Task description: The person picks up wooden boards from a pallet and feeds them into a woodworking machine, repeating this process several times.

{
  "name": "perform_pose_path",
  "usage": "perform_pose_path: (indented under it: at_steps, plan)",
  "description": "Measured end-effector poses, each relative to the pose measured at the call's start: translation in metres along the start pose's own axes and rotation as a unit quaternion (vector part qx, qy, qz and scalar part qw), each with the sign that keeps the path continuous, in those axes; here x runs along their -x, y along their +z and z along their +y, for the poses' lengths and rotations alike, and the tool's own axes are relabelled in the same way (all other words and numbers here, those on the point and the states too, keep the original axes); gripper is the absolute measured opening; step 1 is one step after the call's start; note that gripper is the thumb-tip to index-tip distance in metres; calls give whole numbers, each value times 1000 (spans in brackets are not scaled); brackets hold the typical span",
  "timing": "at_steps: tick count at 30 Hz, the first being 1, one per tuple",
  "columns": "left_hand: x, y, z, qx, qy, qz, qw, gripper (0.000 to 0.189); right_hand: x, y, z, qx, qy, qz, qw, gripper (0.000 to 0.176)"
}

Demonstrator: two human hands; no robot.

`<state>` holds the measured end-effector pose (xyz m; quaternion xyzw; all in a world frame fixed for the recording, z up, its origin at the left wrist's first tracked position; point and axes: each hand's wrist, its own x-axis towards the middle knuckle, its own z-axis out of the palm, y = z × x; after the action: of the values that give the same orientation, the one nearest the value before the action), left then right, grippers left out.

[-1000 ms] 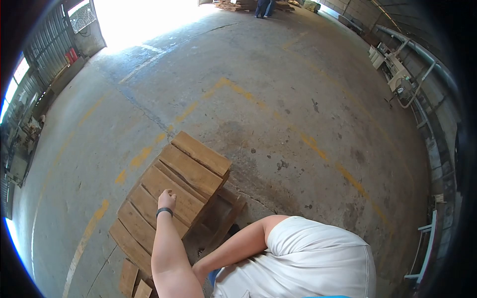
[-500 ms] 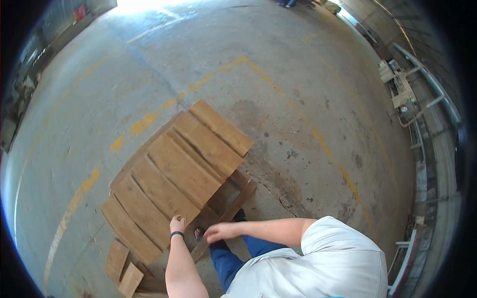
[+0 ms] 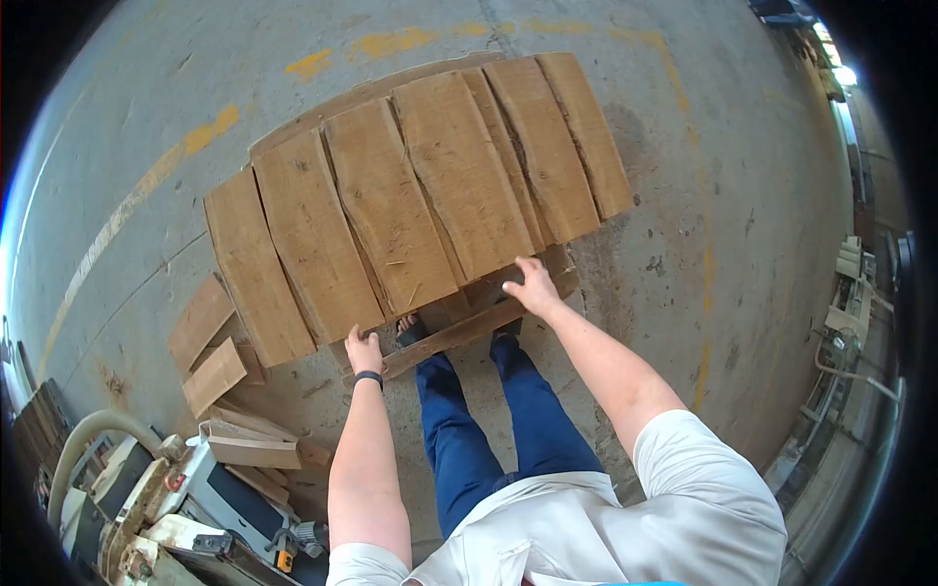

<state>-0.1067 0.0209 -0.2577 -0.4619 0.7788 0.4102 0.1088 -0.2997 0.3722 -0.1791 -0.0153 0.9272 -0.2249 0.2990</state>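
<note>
Several wooden boards (image 3: 386, 200) lie side by side in a row in front of me, with rough wavy edges and narrow gaps between them. My left hand (image 3: 362, 347) is at the near end of one board left of the middle, fingers loosely bent and slightly apart. Further right, my right hand (image 3: 533, 287) hovers by the near ends of the boards, thumb and fingers spread, nothing in it. Below the boards a wooden support beam (image 3: 459, 330) runs crosswise over my feet. Small wood splinters (image 3: 411, 295) rest on a middle board.
Wood offcuts (image 3: 217, 376) are piled on the floor at left. A machine with a motor and a hose (image 3: 98, 420) stands at the lower left. Worn yellow lines (image 3: 391, 44) mark the concrete floor. Along the right wall sits more equipment (image 3: 850, 317).
My view has tilted down and turned, showing the boards nearer and my legs. My right hand has moved out to the right and opened; the left stays at the boards' near edge.
</note>
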Motion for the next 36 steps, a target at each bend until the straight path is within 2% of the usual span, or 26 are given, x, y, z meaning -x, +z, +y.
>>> perform_pose_path:
  at_steps: [1,3,6,9,11,14,17,18,22,25,31,34,35,36]
  plan:
    - [1,-3,18,-19,13,32,999,49,-14,5,2,32,7,35,999,76]
    - [-11,4,25,-39,39,36,998,51,-37,6,1,59,54,70,994,86]
    - [-10,8,56,-81,41,7,996,57,-69,32,31,13,76,79,994,93]
    - [-6,31,67,-107,108,3,988,59,-69,17,-1,20,138,53,989,93]
    - [5,40,87,-109,95,-29,989,68,-71,20,2,20,139,54,989,94]
    - [16,54,99,-161,73,-32,984,79,-68,19,3,16,130,47,990,95]
    - [24,69,107,-142,82,-40,986,83,-63,26,5,33,114,47,992,95]
    - [24,75,107,-151,64,-39,986,87,-61,27,4,31,114,51,992,96]
    - [6,81,103,-47,-34,11,998,90,-54,32,-7,9,138,44,989,98]
    - [6,81,110,-38,-75,1,996,86,-44,35,-11,-3,127,69,990,99]
    - [36,91,85,-49,-71,-1,996,86,-8,48,16,-36,136,90,986,97]
    - [56,102,53,25,-79,26,996,82,15,54,44,-75,156,94,980,94]
    - [59,104,41,62,-94,32,993,81,19,59,53,-132,195,117,965,93]
    - [62,108,35,151,-163,41,974,79,22,67,65,-188,234,141,943,93]
